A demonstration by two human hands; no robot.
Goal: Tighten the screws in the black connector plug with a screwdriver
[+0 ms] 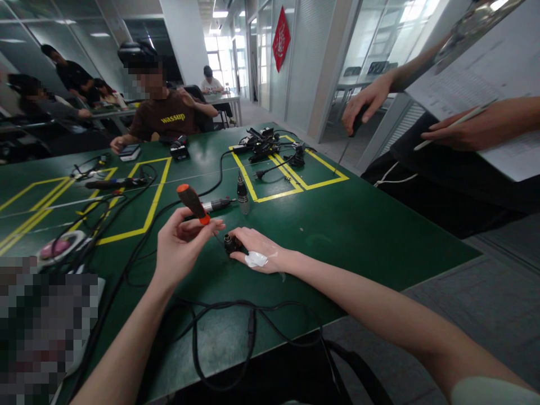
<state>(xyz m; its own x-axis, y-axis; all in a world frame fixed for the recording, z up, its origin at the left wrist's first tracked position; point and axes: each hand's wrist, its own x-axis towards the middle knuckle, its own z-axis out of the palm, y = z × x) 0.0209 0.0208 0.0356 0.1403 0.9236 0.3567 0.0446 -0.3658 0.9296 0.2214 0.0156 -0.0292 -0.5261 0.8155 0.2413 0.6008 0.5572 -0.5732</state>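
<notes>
Left hand [185, 233] on the screwdriver [193, 203], right hand [259, 247] on the black part [230, 243]

Gripped by a loosely curled left hand, thumb and fingers near the lower end of the handle: the screwdriver, tilted, with shaft slanting down toward the black part. Pinched between thumb and fingers of a partly closed right hand, low over the tabletop [358, 236]: the black part, round end up. Too fine to tell whether touching at the tip.

Apparently at the stage of fitting driver to part. To do well, brace the right hand firmly on the tabletop; keep fingertips out of line with the shaft in case of a slip; bring the shaft straight onto any screw or slot, seat fully, then turn with light pressure. Mind the upright tool [242, 194] just beyond the hands and the looped cable [252, 323] nearer the front edge.
</notes>
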